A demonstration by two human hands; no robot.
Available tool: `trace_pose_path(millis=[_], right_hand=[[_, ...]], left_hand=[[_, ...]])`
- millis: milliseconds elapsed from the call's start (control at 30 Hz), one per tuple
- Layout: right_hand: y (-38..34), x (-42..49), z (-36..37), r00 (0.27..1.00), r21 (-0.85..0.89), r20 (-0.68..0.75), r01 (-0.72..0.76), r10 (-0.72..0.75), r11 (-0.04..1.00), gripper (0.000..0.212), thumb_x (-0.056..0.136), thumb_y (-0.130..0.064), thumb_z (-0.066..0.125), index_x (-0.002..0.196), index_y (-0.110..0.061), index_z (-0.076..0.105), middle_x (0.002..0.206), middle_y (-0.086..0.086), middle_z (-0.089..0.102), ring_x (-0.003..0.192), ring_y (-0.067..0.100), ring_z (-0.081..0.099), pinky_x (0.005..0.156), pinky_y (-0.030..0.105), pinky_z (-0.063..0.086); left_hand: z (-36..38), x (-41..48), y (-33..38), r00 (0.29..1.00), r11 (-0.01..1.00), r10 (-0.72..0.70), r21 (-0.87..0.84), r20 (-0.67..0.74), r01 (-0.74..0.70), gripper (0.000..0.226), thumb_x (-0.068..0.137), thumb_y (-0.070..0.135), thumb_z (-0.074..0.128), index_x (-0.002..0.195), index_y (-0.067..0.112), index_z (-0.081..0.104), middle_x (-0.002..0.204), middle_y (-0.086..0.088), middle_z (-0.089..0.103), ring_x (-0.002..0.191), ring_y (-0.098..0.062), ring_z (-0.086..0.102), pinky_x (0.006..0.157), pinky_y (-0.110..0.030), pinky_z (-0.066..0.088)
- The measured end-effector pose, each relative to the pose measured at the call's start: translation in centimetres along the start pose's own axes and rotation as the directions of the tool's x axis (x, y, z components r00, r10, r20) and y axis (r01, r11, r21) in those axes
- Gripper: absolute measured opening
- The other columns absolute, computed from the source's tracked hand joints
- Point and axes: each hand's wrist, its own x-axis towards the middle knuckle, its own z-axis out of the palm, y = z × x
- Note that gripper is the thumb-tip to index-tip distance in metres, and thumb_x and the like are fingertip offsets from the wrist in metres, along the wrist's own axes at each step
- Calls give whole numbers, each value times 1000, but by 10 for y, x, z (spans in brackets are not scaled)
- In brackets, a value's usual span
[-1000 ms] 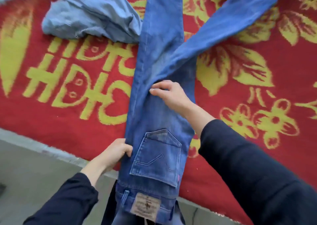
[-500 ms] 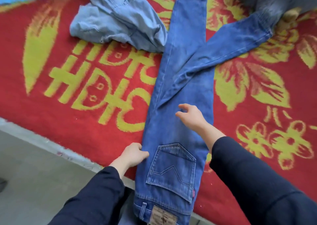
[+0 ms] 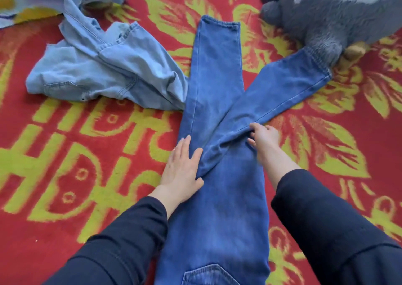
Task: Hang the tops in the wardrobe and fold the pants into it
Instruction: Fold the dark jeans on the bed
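Main worry here: the blue jeans (image 3: 217, 208) aren't lined up. They lie lengthwise on the red and yellow blanket (image 3: 65, 176), waist end near me and legs pointing away. One leg runs straight to the far side, and the other splays off to the far right across it. That splayed cuff ends right at the foot of the grey plush toy (image 3: 322, 19). It's touching or tucked just under, I can't tell which. If I swing that leg over too fast, I reckon the toy gets dragged along or the cuff snags. The crumpled light-blue denim garment (image 3: 104, 73) on the left also butts against the straight leg's edge, so it could get caught in the fold. And there's a ridge of fabric bunched where the legs cross. Fold over that and it'll probably come out lumpy and lopsided.

Hands: my left hand (image 3: 181, 169) is flat, fingers straight and together, pressing the jeans' left edge just below the crossing. My right hand (image 3: 264, 138) is further out, fingers curled on the edge of the splayed leg and gripping the denim. Both sleeves reach in from the near side.
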Motion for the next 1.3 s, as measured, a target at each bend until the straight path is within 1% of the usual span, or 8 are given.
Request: trace_pose_path(millis=[167, 300, 500, 667, 800, 1067, 1200, 1300], right_hand=[[-33, 39, 11, 975, 285, -212, 3, 60, 959, 19, 76, -5, 70, 74, -11, 52, 81, 3, 61, 70, 20, 61, 64, 33, 54], [-76, 61, 21, 951, 391, -286, 7, 114, 920, 21, 69, -5, 70, 88, -6, 62, 78, 1, 66, 67, 22, 64, 57, 29, 55], [-159, 81, 87, 957, 65, -156, 256, -244, 964, 26, 83, -11, 64, 107, -12, 54, 88, -1, 55, 72, 11, 54, 55, 7, 42], [-179, 84, 182, 906, -285, 245, 408, -346, 867, 26, 84, -22, 60, 106, -15, 48, 84, 1, 51, 70, 16, 52, 59, 30, 46], [-149, 103, 205, 846, -719, 454, 533, -280, 445, 64, 80, -44, 62, 134, -15, 45, 121, 5, 38, 106, 21, 44, 85, 36, 44], [-136, 105, 199, 795, -777, 424, 566, -434, 277, 39, 92, -28, 52, 119, 0, 48, 128, 19, 50, 116, 36, 50, 85, 36, 41], [-137, 91, 198, 643, -575, 371, 726, -670, 378, 15, 93, -18, 42, 84, -6, 44, 73, 2, 47, 83, 28, 46, 67, 35, 28], [-125, 86, 200, 624, -611, 525, 750, -579, 255, 22, 95, -27, 44, 95, -8, 55, 95, 10, 58, 98, 30, 50, 74, 34, 34]], left_hand=[[-13, 45, -3, 993, 997, 38, -73, 109, -30, 56, 84, 38, 57, 131, 18, 35, 159, -18, -2, 148, -29, 5, 111, -36, 27], [-25, 68, -3, 988, 974, -48, -212, 147, 79, 41, 85, 41, 55, 120, 20, 49, 155, -14, 25, 142, -25, 28, 104, -33, 34], [-31, 80, -25, 981, 901, -38, -418, 188, 115, 23, 93, 36, 51, 79, 18, 48, 143, -13, 47, 131, -22, 46, 95, -26, 42], [-31, 85, -53, 964, 724, -64, -652, 259, 223, 27, 94, 38, 52, 98, 18, 70, 97, -2, 70, 91, -18, 63, 82, -33, 50], [-27, 82, -63, 950, 524, -69, -799, 305, 295, 21, 96, 31, 54, 95, 18, 71, 96, 6, 73, 90, -5, 65, 83, -27, 50], [-25, 80, -62, 970, 514, -80, -824, 230, 238, 23, 95, 25, 56, 74, 16, 61, 63, 17, 53, 58, 3, 44, 56, -11, 34], [-23, 82, -65, 947, 400, -55, -862, 316, 311, 23, 85, 23, 61, 76, 2, 59, 74, 6, 59, 71, -6, 53, 73, -25, 42], [-24, 83, -66, 937, 296, -64, -890, 342, 346, 30, 67, 22, 59, 74, -7, 57, 76, -3, 59, 74, -13, 54, 78, -34, 44]])
